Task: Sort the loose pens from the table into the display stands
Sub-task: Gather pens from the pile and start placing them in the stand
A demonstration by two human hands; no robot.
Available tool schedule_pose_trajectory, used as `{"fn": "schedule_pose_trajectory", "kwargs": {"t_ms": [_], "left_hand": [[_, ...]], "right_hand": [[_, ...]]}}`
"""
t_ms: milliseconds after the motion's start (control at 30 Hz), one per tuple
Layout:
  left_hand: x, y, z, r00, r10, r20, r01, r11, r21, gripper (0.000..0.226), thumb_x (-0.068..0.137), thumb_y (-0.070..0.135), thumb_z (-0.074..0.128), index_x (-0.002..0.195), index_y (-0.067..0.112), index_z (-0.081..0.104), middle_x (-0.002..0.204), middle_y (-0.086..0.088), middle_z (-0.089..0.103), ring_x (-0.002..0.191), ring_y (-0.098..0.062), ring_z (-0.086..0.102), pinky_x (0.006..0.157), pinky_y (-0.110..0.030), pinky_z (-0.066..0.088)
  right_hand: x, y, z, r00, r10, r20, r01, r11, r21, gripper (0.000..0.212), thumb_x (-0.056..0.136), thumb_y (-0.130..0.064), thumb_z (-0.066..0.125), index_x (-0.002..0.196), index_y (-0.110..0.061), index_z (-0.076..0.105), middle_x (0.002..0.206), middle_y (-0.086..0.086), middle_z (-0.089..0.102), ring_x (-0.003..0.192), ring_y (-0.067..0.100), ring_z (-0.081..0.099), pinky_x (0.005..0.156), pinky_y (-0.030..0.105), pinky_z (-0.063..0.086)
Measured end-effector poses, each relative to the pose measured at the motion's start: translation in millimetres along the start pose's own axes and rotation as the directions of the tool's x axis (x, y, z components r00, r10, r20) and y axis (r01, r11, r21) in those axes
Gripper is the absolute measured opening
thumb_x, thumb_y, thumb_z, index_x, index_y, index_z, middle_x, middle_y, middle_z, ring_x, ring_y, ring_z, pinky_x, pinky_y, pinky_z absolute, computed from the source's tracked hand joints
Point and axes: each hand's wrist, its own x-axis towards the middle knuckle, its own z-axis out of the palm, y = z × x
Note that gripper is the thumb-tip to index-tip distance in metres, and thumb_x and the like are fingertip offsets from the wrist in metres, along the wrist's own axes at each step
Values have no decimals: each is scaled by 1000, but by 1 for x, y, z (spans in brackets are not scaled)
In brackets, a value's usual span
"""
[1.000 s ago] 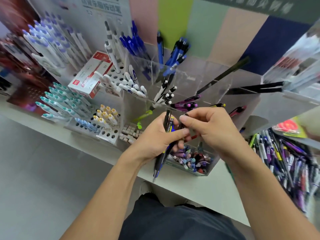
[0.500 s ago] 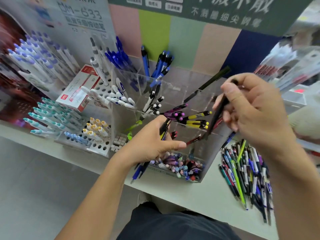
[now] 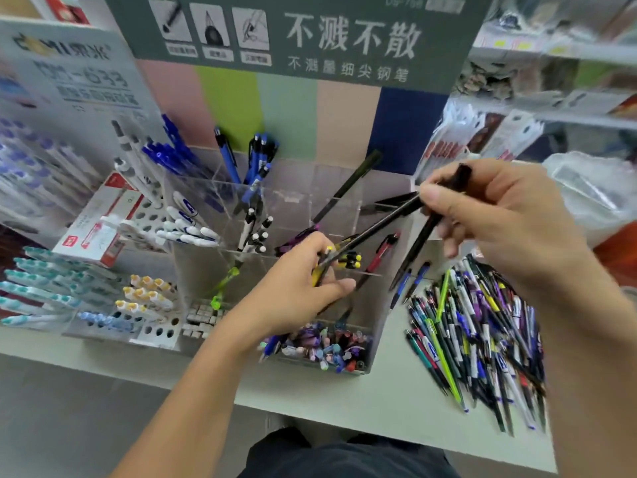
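The right hand [image 3: 496, 222] has gone up and to the right since a moment ago, and it now sits higher over the table [image 3: 344, 405]. It used to be close to the left hand [image 3: 293, 288]; now the two hands are apart. The right hand pinches black pens [image 3: 424, 232] between its thumb and fingers. One of them slants down to the left, over the clear stand [image 3: 375, 339], and its low end reaches the fingers of the left hand. The other points down toward the table.

The left hand is curled around a small bunch of pens [image 3: 322, 270]. You can see some yellow near its fingers, and a blue tip pokes out below the hand. This hand is in front of the clear stand.

The loose pens [image 3: 479, 339] lie in a big messy heap on the table, just to the right of the clear stand and under the right arm. They are black, blue, purple, green and white.

The clear stand has many little boxes. Blue pens [image 3: 256, 163] stand in the back ones, black and white pens [image 3: 255, 232] in the middle, and lots of small colourful bits fill the front one.

To the left is a white stand with holes [image 3: 151, 215], with white pens and yellow-topped pens [image 3: 144, 291] in it. A red and white box [image 3: 100, 222] lies there too. Behind it all is a green sign [image 3: 344, 39] with white writing.
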Motion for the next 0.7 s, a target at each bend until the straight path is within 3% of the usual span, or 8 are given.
{"fn": "schedule_pose_trajectory", "kwargs": {"t_ms": [100, 167, 233, 367, 567, 700], "left_hand": [[2, 0, -3, 994, -76, -74, 50, 951, -304, 21, 95, 11, 66, 94, 18, 46, 67, 5, 44, 53, -11, 37, 50, -24, 34], [4, 3, -5, 990, -137, -37, 81, 757, -649, 19, 90, -3, 55, 95, 14, 47, 72, -2, 41, 51, -14, 37, 48, -27, 32], [4, 8, -7, 994, -113, -10, 55, 558, -828, 26, 75, -3, 43, 97, 10, 48, 73, -4, 43, 55, -16, 40, 50, -28, 36], [1, 6, -11, 991, -101, -88, -23, 523, -852, 35, 84, -15, 27, 101, 8, 47, 75, -5, 48, 63, -16, 42, 55, -29, 38], [-7, -3, -25, 973, -113, -201, -123, 484, -866, 32, 99, -13, 32, 105, 15, 47, 84, -3, 51, 73, -15, 52, 68, -28, 52], [-9, -7, -32, 940, -160, -302, -229, 363, -903, 30, 100, -13, 36, 97, 16, 44, 87, -3, 56, 80, -15, 63, 85, -32, 57]], "right_hand": [[13, -21, -36, 961, -135, -243, 134, 991, -20, 6, 93, -17, 67, 88, -19, 67, 70, 0, 64, 54, 10, 61, 48, 22, 53], [26, -29, -44, 944, -169, -283, 153, 985, -80, 5, 89, -28, 64, 84, -27, 66, 71, -3, 64, 54, 9, 64, 50, 24, 56], [40, -26, -38, 935, -179, -308, 134, 978, -160, 11, 86, -24, 63, 76, -28, 65, 68, 1, 65, 55, 13, 68, 53, 30, 59], [60, -11, -10, 931, -165, -324, 55, 945, -321, 8, 86, -10, 66, 79, -10, 70, 71, 10, 70, 56, 15, 73, 57, 38, 63], [69, 4, 9, 963, -8, -271, -82, 945, -317, 9, 85, -9, 75, 77, -11, 72, 76, 10, 72, 61, 17, 74, 68, 44, 64], [56, 6, 9, 986, 29, -167, -97, 906, -412, 4, 84, -10, 78, 86, -10, 75, 74, 10, 72, 55, 12, 70, 59, 26, 60]]}}
